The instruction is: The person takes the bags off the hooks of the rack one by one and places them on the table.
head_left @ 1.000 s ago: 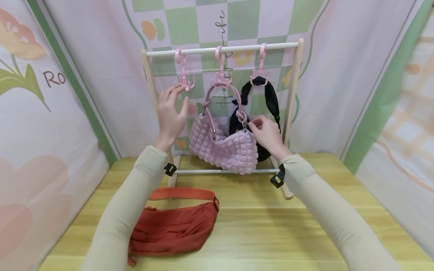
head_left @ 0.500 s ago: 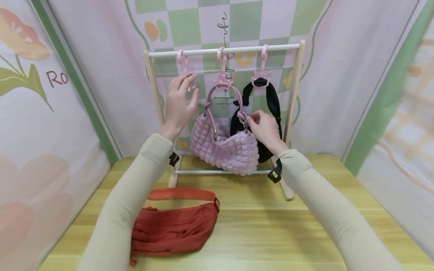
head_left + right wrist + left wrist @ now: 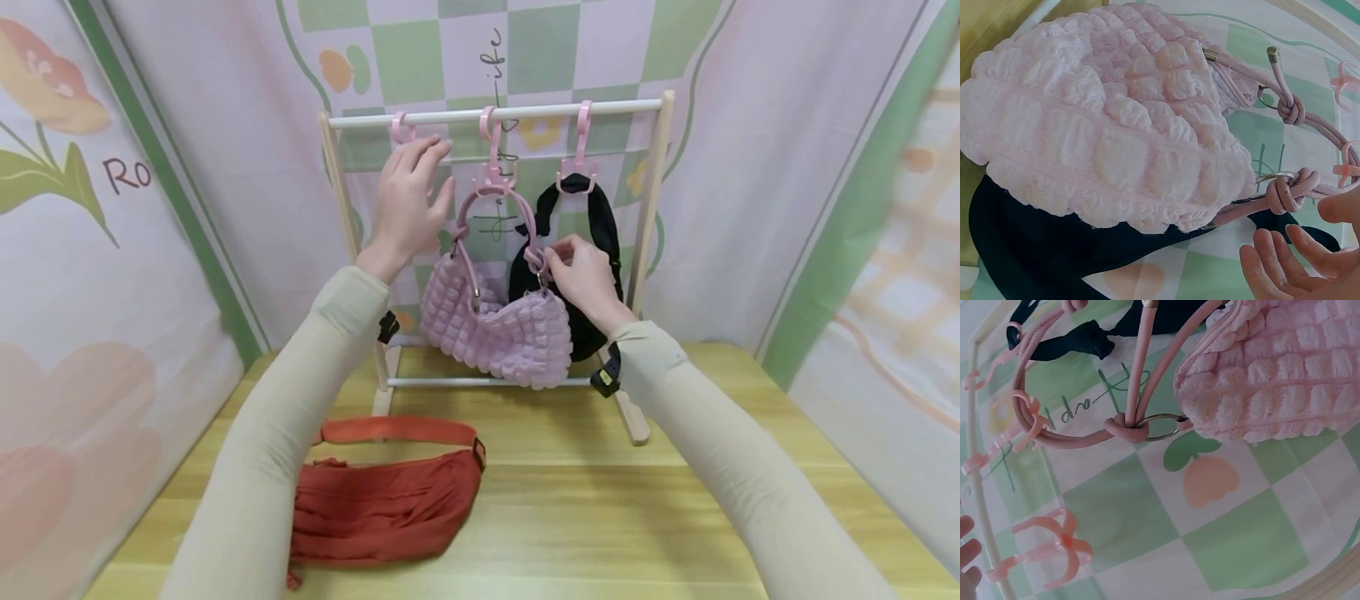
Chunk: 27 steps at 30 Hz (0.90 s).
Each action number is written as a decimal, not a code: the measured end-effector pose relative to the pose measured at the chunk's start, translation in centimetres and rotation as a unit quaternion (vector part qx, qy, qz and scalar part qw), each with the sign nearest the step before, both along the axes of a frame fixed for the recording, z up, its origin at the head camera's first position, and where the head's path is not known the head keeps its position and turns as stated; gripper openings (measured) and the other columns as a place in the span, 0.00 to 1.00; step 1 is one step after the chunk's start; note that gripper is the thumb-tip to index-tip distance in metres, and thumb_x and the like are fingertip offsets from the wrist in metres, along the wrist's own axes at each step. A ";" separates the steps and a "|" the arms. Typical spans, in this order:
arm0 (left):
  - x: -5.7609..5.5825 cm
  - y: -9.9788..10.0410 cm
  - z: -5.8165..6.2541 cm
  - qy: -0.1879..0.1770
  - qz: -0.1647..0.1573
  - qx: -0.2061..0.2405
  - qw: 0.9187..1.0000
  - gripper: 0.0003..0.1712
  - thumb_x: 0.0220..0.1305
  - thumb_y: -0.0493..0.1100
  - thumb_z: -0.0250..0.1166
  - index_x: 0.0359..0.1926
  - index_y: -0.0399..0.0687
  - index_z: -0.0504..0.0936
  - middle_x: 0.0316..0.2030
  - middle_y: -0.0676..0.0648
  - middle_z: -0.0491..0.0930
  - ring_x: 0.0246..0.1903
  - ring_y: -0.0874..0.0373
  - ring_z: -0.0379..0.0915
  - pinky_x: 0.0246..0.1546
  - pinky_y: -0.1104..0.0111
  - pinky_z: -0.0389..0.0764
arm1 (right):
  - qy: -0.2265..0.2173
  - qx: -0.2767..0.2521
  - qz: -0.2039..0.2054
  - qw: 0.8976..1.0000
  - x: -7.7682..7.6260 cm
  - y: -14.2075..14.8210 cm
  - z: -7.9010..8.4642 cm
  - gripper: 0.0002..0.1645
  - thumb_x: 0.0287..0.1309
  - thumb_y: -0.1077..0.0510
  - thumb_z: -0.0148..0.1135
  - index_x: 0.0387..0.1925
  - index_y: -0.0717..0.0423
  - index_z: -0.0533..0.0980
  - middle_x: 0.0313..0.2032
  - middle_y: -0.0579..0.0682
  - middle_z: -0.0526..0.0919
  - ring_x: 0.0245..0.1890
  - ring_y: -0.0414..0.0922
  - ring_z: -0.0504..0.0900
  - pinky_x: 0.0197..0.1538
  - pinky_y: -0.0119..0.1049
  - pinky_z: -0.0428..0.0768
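Note:
A pink puffy handbag (image 3: 502,337) hangs by its knotted handle (image 3: 528,221) from the middle pink hook (image 3: 491,146). Beside the handle's right knot is my right hand (image 3: 588,279); the right wrist view shows its fingers (image 3: 1266,256) loosely bent, apart from one another and holding nothing. My left hand (image 3: 408,200) is raised before the left pink hook (image 3: 401,127) with relaxed fingers, hiding that hook's lower part in the head view. In the left wrist view the hook's prongs (image 3: 1063,540) carry nothing. Behind the handbag, a black bag (image 3: 588,337) hangs from the right pink hook (image 3: 581,142).
The hooks hang on the white top rail (image 3: 450,115) of a wooden-sided rack (image 3: 651,192), which stands on the wood-grain table (image 3: 570,508). A red waist bag (image 3: 382,508) lies at the front left. A patterned cloth backdrop (image 3: 750,250) surrounds the table.
My left hand has moved up and slightly right, from the left hook's prongs to in front of its upper part. The right hand has shifted slightly beside the handle's knot; the bags stay in place.

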<state>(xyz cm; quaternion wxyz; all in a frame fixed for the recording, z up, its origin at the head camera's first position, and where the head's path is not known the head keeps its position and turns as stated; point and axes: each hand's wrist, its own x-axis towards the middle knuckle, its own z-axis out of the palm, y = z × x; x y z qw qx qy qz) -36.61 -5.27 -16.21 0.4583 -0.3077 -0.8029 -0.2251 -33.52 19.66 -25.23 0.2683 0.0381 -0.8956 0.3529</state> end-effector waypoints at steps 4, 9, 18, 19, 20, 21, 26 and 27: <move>-0.2 0.1 0.6 -0.008 0.009 -0.012 1.000 0.25 0.64 0.45 0.59 0.62 0.46 0.72 0.63 0.46 0.70 0.62 0.53 0.63 0.68 0.69 0.54 | 0.004 0.001 0.001 1.000 -0.1 -0.1 0.3 0.20 0.66 0.48 0.52 0.49 0.58 0.75 0.47 0.57 0.82 0.46 0.51 0.81 0.49 0.46 0.78; -0.4 0.4 1.3 -0.010 0.018 -0.028 0.999 0.26 0.64 0.46 0.59 0.63 0.47 0.71 0.64 0.46 0.69 0.64 0.54 0.60 0.70 0.70 0.51 | 0.009 0.002 0.007 1.000 -0.1 -0.2 0.7 0.21 0.66 0.48 0.50 0.49 0.60 0.75 0.47 0.59 0.81 0.47 0.53 0.80 0.50 0.47 0.77; -0.7 1.3 2.5 -0.027 0.049 -0.076 0.996 0.28 0.65 0.48 0.58 0.66 0.51 0.68 0.66 0.48 0.66 0.67 0.54 0.57 0.71 0.68 0.45 | 0.008 -0.004 0.007 1.000 -0.3 -0.2 1.4 0.24 0.66 0.46 0.50 0.51 0.59 0.75 0.47 0.57 0.82 0.47 0.52 0.80 0.52 0.46 0.76; -0.8 1.5 2.6 -0.028 0.049 -0.078 0.995 0.28 0.65 0.47 0.58 0.66 0.51 0.68 0.66 0.48 0.66 0.67 0.54 0.57 0.71 0.68 0.45 | 0.005 -0.004 0.006 1.000 -0.3 -0.2 1.4 0.24 0.66 0.45 0.50 0.51 0.59 0.75 0.48 0.57 0.82 0.47 0.51 0.80 0.52 0.46 0.76; -0.8 1.6 2.7 -0.031 0.051 -0.080 0.995 0.29 0.65 0.47 0.58 0.66 0.51 0.67 0.66 0.48 0.65 0.67 0.54 0.57 0.72 0.68 0.45 | 0.003 -0.004 0.005 1.000 -0.3 -0.3 1.4 0.24 0.66 0.45 0.50 0.52 0.58 0.75 0.48 0.56 0.82 0.47 0.51 0.80 0.52 0.46 0.77; -0.8 1.7 2.8 -0.032 0.052 -0.083 0.995 0.29 0.65 0.47 0.58 0.66 0.51 0.67 0.66 0.48 0.65 0.67 0.54 0.56 0.72 0.68 0.45 | 0.000 -0.003 0.003 1.000 -0.4 -0.3 1.5 0.25 0.66 0.44 0.49 0.52 0.58 0.75 0.48 0.56 0.82 0.48 0.51 0.80 0.52 0.45 0.77; -1.0 2.0 3.4 -0.036 0.057 -0.097 0.993 0.28 0.66 0.47 0.56 0.66 0.51 0.68 0.67 0.47 0.65 0.67 0.53 0.57 0.72 0.66 0.46 | -0.010 0.004 -0.002 1.000 -0.5 -0.6 1.8 0.25 0.66 0.43 0.48 0.53 0.56 0.74 0.48 0.54 0.82 0.47 0.49 0.81 0.49 0.45 0.78; -1.0 2.1 3.5 -0.035 0.057 -0.101 0.993 0.27 0.66 0.47 0.56 0.66 0.51 0.68 0.67 0.47 0.66 0.67 0.52 0.57 0.72 0.66 0.47 | -0.011 0.004 -0.002 1.000 -0.5 -0.6 1.9 0.25 0.66 0.43 0.48 0.53 0.56 0.74 0.48 0.54 0.82 0.47 0.49 0.81 0.49 0.45 0.78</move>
